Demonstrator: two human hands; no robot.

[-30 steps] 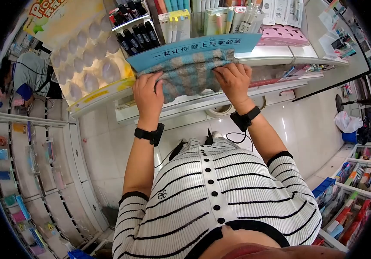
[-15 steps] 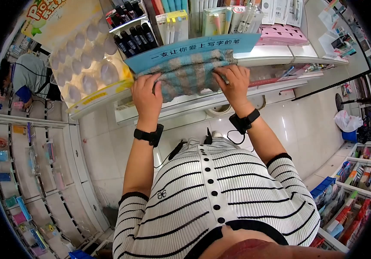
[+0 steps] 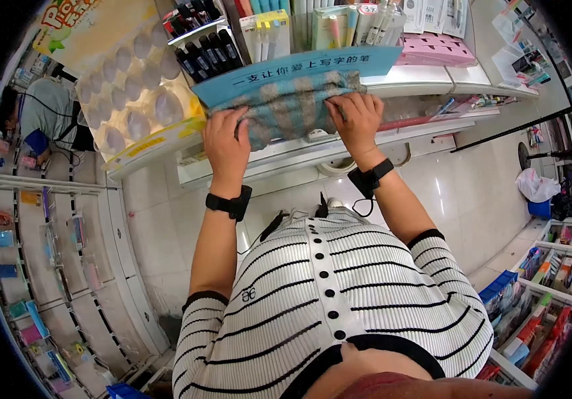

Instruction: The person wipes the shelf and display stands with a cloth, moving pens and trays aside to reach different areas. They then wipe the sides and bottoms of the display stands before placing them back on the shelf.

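A blue and grey-brown checked cloth (image 3: 292, 106) is stretched between my hands along the shelf front, just below a light blue sign (image 3: 299, 72) with Chinese writing. My left hand (image 3: 228, 143) grips the cloth's left end, thumb and fingers closed on it. Its right end is pinched in my right hand (image 3: 356, 123). The cloth's upper edge touches the lower edge of the sign. Both wrists wear black bands.
Black markers (image 3: 209, 56) and boxed pens (image 3: 266, 36) stand behind the sign. A yellow display tray (image 3: 159, 136) with round clear domes is at the left, a pink box (image 3: 435, 50) at the right. Another person (image 3: 46, 113) is at the far left.
The cloth's hanging lower edge sits slightly higher and is more bunched. My hands have shifted very slightly, the right one a little to the left.
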